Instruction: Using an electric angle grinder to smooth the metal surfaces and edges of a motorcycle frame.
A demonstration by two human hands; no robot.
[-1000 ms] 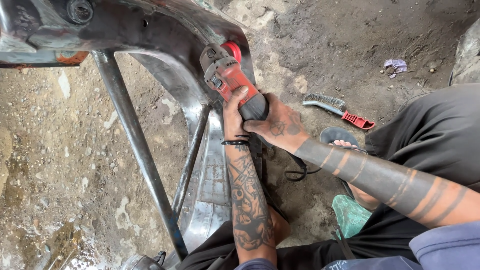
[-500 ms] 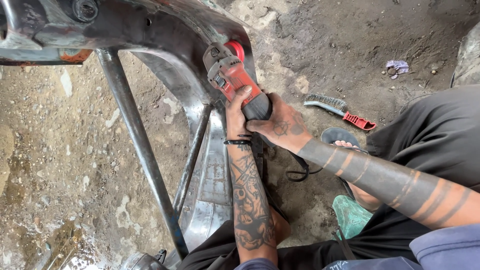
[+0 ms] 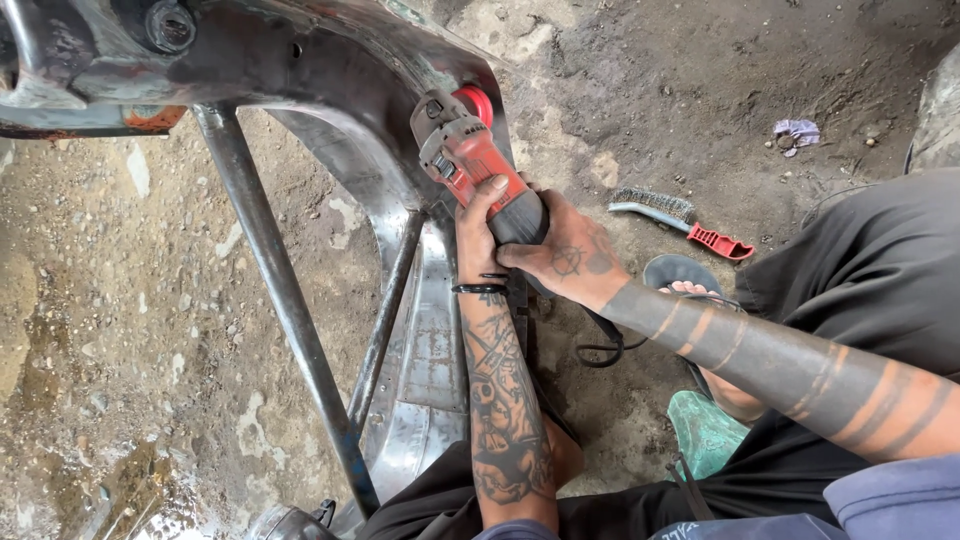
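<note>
A red and black angle grinder (image 3: 470, 160) points up and left, its head pressed against the curved bare-metal fender (image 3: 360, 120) of a stripped frame. My left hand (image 3: 478, 232) wraps the grinder body from below, thumb on top. My right hand (image 3: 565, 255) grips the dark rear handle from the right. Both forearms are tattooed, and a black band sits on the left wrist. The grinder's disc is hidden behind the metal.
A steel tube strut (image 3: 280, 300) runs diagonally down from the frame, a thinner one beside it. A wire brush with a red handle (image 3: 680, 222) lies on the dirt floor to the right. My sandalled foot (image 3: 690, 290) and dark trousers (image 3: 860, 260) fill the right side.
The grinder and both hands have shifted slightly up along the fender edge; the grip is unchanged.
</note>
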